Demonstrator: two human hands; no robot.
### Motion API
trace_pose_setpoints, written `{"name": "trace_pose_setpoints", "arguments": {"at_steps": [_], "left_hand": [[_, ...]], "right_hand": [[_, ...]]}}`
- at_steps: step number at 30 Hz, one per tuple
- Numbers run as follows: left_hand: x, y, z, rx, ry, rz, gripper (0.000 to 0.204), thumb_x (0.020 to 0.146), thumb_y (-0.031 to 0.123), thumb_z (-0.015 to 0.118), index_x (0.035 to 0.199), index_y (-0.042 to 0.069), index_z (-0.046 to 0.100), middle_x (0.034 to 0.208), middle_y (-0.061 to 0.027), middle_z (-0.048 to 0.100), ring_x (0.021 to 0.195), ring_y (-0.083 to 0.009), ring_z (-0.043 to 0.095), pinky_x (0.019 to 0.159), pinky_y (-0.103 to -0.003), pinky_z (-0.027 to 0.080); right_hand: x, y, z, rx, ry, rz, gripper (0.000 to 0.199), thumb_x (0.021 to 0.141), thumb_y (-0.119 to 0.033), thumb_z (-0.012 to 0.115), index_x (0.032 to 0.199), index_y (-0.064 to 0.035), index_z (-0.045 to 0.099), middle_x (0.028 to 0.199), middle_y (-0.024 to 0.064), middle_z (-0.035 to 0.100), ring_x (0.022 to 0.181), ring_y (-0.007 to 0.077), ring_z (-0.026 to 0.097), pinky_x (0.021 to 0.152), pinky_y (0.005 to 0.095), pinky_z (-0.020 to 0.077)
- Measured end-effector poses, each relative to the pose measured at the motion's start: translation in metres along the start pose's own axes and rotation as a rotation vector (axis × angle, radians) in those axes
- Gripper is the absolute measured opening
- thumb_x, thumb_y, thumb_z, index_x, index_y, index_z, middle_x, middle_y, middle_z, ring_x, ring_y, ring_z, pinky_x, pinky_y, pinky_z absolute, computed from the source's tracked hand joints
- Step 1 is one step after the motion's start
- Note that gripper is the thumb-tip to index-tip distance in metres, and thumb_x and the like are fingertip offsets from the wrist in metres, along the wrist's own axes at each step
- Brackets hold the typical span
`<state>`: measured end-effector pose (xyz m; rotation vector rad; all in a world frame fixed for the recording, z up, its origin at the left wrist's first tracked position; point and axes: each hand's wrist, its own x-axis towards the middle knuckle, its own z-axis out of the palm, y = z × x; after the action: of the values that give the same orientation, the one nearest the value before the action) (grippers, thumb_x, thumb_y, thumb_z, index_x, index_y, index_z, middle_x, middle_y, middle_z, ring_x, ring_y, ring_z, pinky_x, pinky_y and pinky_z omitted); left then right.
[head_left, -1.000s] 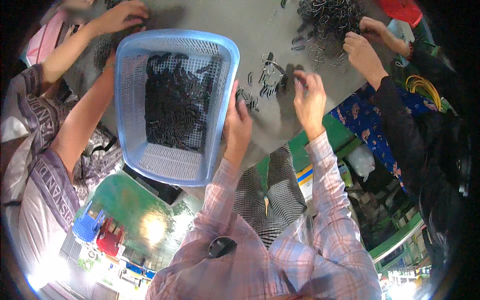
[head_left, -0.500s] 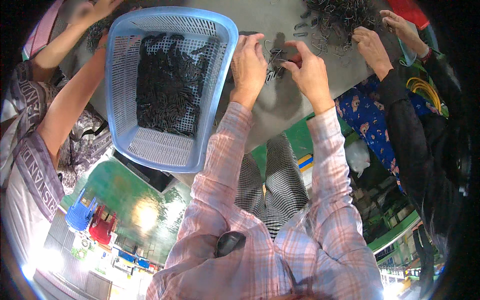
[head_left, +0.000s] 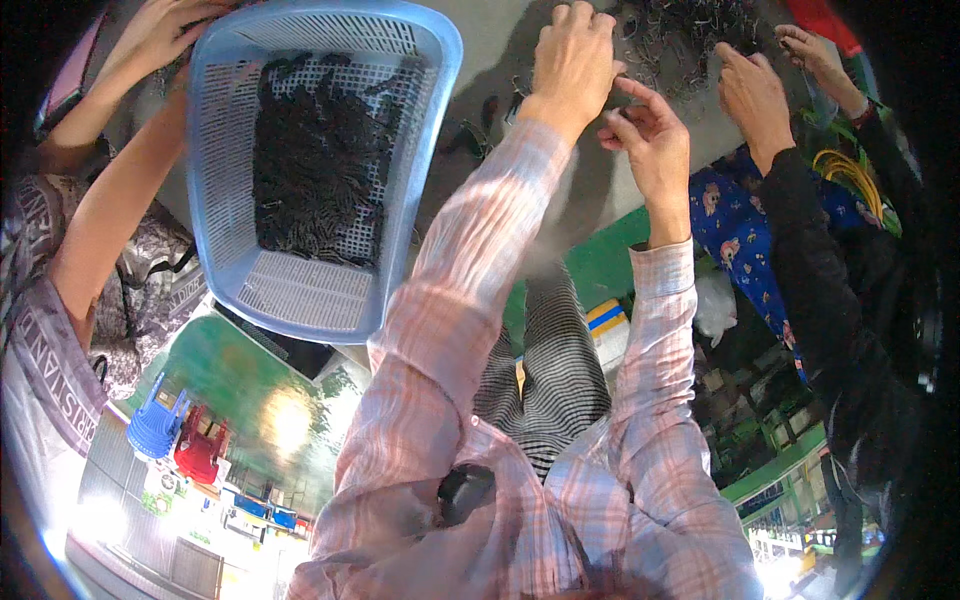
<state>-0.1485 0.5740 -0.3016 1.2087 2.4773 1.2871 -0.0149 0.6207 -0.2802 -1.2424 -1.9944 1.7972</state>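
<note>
My left hand (head_left: pixel 571 62) reaches out over the grey table, back up, beside the heap of small black pieces (head_left: pixel 690 40). Its fingers are bent and close together, and the fingertips are hidden. Just right of it and nearer to me, my right hand (head_left: pixel 655 140) has its thumb and fingers curled toward each other. Something small and dark seems to be at its fingertips, too unclear to name. To the left stands a blue plastic basket (head_left: pixel 428 190) with a mass of small black pieces (head_left: pixel 320 160) in it.
A co-worker's hands (head_left: pixel 755 100) work at the heap on the right. Another person's arm (head_left: pixel 130 200) passes behind the basket on the left. A red container (head_left: pixel 825 22) is at the far right. The table (head_left: pixel 590 190) ends just before my legs.
My left hand has moved forward and right, from beside the basket toward the heap. My right hand has shifted slightly right and nearer to me. The basket appears slightly further left in view.
</note>
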Motion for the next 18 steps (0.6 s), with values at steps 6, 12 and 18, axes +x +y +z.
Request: {"name": "trace_pose_setpoints", "arguments": {"at_steps": [6, 12, 18], "left_hand": [[-0.012, -0.005, 0.006, 0.246, -0.234, -0.050, 0.026, 0.071, 0.004, 0.064, 0.096, 0.002, 0.059, 0.096, -0.0150, 0.058, 0.097, -0.0324, 0.057, 0.077, -0.042, 0.052], [-0.028, -0.032, -0.036, 0.203, -0.157, -0.029, 0.024, 0.072, -0.002, 0.062, 0.095, 0.004, 0.056, 0.100, -0.0155, 0.055, 0.094, -0.0331, 0.057, 0.078, -0.042, 0.051], [-0.022, -0.031, -0.043, 0.187, -0.120, -0.128, 0.022, 0.071, -0.003, 0.063, 0.091, 0.003, 0.057, 0.094, -0.0138, 0.056, 0.090, -0.0334, 0.057, 0.077, -0.043, 0.049]], "right_hand": [[-0.009, 0.007, -0.003, -0.237, 0.126, -0.170, 0.016, 0.082, -0.013, 0.067, 0.094, -0.0025, 0.065, 0.072, 0.0023, 0.060, 0.064, 0.0087, 0.055, 0.059, 0.0236, 0.0458], [0.003, -0.019, 0.022, -0.561, 0.176, -0.296, 0.012, 0.076, -0.019, 0.069, 0.083, -0.0089, 0.066, 0.074, 0.0077, 0.057, 0.068, 0.0233, 0.059, 0.062, 0.0354, 0.0463], [0.031, -0.022, 0.040, -0.762, 0.037, -0.462, 0.016, 0.076, -0.020, 0.069, 0.089, -0.0110, 0.065, 0.085, 0.0092, 0.061, 0.083, 0.0316, 0.061, 0.070, 0.0421, 0.0483]]}}
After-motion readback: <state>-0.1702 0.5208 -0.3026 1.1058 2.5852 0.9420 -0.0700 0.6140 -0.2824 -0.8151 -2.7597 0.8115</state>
